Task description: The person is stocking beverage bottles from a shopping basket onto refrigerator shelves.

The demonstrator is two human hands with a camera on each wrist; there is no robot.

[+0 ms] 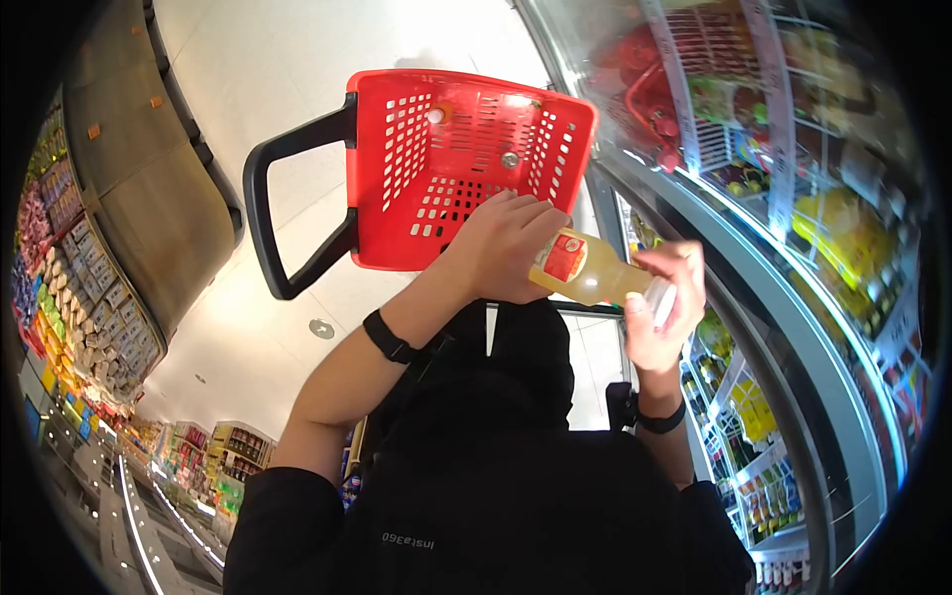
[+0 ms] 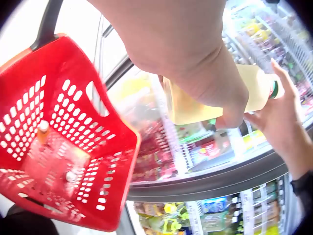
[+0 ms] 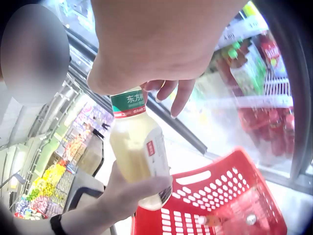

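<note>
The shop is bright, with white light bouncing off the floor (image 1: pixel 248 89). The fridge glass (image 1: pixel 793 278) shines with glare and looks smeared. All three pictures bend round at the edges, with black corners. In the wrist pictures the close hands look big, blurry and dark.

A pale floor (image 1: pixel 248 89) is stretching through a shop under bright light. A glass-fronted cooler (image 1: pixel 793 198) is running along one side, its shelves holding bottles, and shelving (image 1: pixel 69 297) packed with goods is lining the other.
</note>
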